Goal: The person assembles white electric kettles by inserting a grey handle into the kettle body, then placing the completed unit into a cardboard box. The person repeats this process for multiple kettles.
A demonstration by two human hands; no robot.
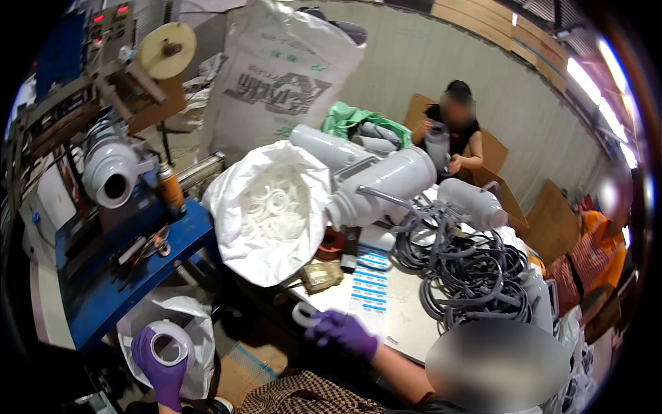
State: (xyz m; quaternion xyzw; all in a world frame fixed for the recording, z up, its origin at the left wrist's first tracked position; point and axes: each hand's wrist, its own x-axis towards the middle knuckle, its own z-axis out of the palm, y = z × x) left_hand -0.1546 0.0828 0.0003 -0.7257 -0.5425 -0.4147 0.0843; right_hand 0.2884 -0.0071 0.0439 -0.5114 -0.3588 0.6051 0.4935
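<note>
At the lower left my left hand (164, 381), in a purple glove, is closed round a light-grey plastic canister (163, 327). The canister's round mouth faces up, above a white plastic sack (198, 324). My right hand (346, 334), gloved too, pinches a white ring (297, 314) in front of the table's near edge. Beyond that ring stands a large white bag (231, 238) with its top rolled back. Many similar loose white rings (276, 207) fill it. A sheet of blue-and-white labels (369, 290) lies on the table beyond my right hand.
Coiled grey hoses (469, 276) and several grey canisters (393, 181) crowd the table. Left, a blue bench (96, 310) carries a machine with a canister (110, 169), scissors (162, 241) and an orange can (169, 190). One person (455, 127) holds a canister; another (593, 255) sits right.
</note>
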